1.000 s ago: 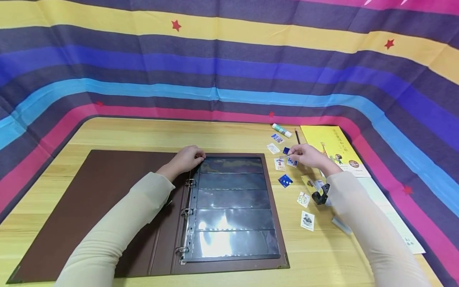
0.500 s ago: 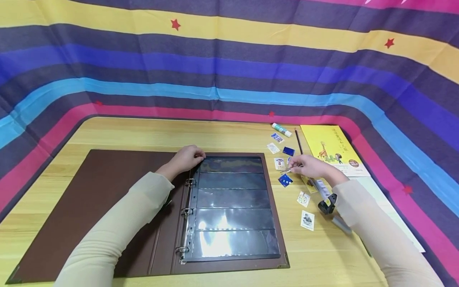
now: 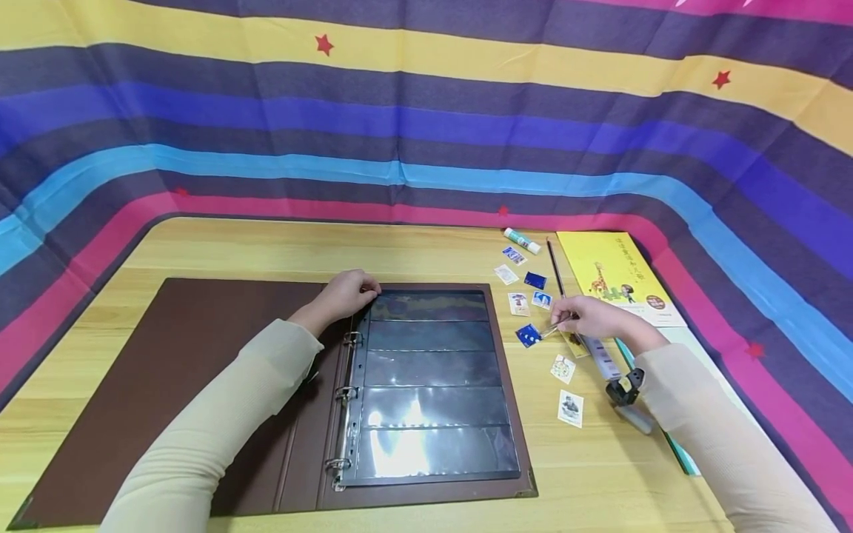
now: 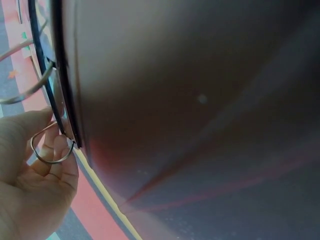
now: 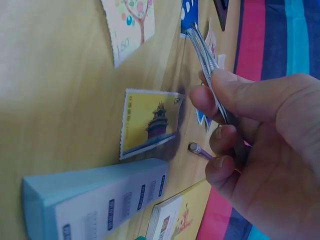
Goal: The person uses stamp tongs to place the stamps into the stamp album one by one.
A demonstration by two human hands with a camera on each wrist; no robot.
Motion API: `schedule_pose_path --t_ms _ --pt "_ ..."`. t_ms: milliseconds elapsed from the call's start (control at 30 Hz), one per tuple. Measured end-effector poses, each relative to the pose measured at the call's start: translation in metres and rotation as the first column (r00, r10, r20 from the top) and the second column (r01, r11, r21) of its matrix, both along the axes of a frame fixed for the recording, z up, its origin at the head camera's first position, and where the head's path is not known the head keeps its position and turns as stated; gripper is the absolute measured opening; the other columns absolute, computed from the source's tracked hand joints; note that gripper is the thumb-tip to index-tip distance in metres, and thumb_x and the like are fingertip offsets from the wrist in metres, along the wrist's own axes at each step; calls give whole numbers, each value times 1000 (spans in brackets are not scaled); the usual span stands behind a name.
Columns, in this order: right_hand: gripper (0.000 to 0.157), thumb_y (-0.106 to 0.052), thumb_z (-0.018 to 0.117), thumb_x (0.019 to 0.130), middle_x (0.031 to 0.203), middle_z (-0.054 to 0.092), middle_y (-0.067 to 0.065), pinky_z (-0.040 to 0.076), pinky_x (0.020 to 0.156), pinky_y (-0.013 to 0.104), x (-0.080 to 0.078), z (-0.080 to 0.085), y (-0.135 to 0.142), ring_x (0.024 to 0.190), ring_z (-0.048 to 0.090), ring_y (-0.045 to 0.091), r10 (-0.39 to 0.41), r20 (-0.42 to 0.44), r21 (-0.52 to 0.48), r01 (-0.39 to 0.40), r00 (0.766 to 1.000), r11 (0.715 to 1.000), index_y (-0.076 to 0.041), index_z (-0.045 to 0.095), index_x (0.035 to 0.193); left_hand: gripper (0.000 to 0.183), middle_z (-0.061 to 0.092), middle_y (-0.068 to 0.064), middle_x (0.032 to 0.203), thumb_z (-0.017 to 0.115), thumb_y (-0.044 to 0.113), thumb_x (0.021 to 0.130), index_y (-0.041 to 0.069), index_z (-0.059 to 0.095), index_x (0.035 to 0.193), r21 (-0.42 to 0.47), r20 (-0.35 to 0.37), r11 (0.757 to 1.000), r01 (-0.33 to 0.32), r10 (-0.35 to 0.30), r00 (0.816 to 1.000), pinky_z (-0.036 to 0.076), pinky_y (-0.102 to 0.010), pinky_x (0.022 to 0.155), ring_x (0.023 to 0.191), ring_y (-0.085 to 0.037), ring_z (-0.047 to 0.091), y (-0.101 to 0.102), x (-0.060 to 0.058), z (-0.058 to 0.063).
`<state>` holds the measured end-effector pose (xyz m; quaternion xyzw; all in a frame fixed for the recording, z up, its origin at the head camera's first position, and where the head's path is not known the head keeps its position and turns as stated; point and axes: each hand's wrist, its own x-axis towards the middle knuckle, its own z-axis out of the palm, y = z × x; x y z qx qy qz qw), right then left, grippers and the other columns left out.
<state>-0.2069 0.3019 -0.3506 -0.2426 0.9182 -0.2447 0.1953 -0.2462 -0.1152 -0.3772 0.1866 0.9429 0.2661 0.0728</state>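
Note:
A brown ring binder [image 3: 220, 355] lies open, with a black pocket page [image 3: 433, 370] on its rings. My left hand [image 3: 343, 296] pinches the page's top inner corner; in the left wrist view its thumb and fingers [image 4: 62, 150] are beside a metal ring [image 4: 52, 161]. My right hand [image 3: 586, 317] holds metal tweezers [image 5: 207, 60] between thumb and fingers. The tweezer tips are at the edge of a dark blue stamp [image 3: 529, 336] with white spots. Below the right hand in its wrist view lies a yellow stamp with a tower [image 5: 155, 122].
Several more stamps, including a tree stamp [image 3: 563, 368] and a portrait stamp [image 3: 570, 409], lie right of the binder. A glue stick [image 3: 523, 240], a pencil [image 3: 554, 263], a yellow booklet [image 3: 613, 277] and a pale blue block with a printed label [image 5: 107, 200] are nearby.
My right hand has moved from the upper stamps toward me and slightly right, bringing the tweezer tips to the spotted blue stamp. My left hand has stayed at the page corner.

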Motion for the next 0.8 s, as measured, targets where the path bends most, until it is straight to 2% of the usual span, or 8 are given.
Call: schedule_pose_path --t_ms 200,300,433,533,667,800 --pt "6 -5 51 80 76 50 2 38 59 29 4 -2 -2 67 44 16 51 69 8 -51 996 999 -10 55 82 16 54 -5 90 50 14 82 9 61 92 4 -5 1000 0 0 1000 39 -36 73 82 -18 48 0 1 2" --pt "6 -8 51 81 78 51 2 38 59 30 5 0 -6 67 44 16 44 77 -3 -44 996 999 -10 55 85 15 54 -5 90 50 14 82 9 61 91 0 -12 1000 6 -6 1000 39 -36 72 82 -18 48 -1 0 2" --pt "10 -11 49 82 83 52 1 37 62 31 2 1 -14 70 44 16 4 27 -11 -4 1000 1000 -10 55 91 14 54 -5 89 50 14 82 9 61 90 3 -19 1000 9 -9 1000 38 -36 73 81 -18 47 -1 0 1" --pt "11 -11 50 82 86 53 0 37 66 32 -3 0 -20 74 45 16 14 -10 -8 -14 1000 1000 -11 56 92 15 54 -5 90 50 14 82 9 61 92 11 -14 1000 9 -9 1000 38 -36 73 82 -18 48 -1 0 1" --pt "9 -9 51 81 85 55 -1 37 67 31 -8 -3 -27 74 46 15 67 -63 -11 -68 996 998 -12 57 88 17 54 -5 92 50 14 82 9 60 94 20 -7 1000 8 -8 1000 39 -36 74 84 -18 48 -1 1 1" --pt "8 -5 52 80 80 54 -2 38 65 31 -11 -6 -32 71 45 13 133 -142 -17 -137 981 990 -10 57 82 16 54 -5 90 50 14 82 9 61 92 9 -22 1000 10 -9 1000 39 -35 73 82 -18 48 -1 0 1"
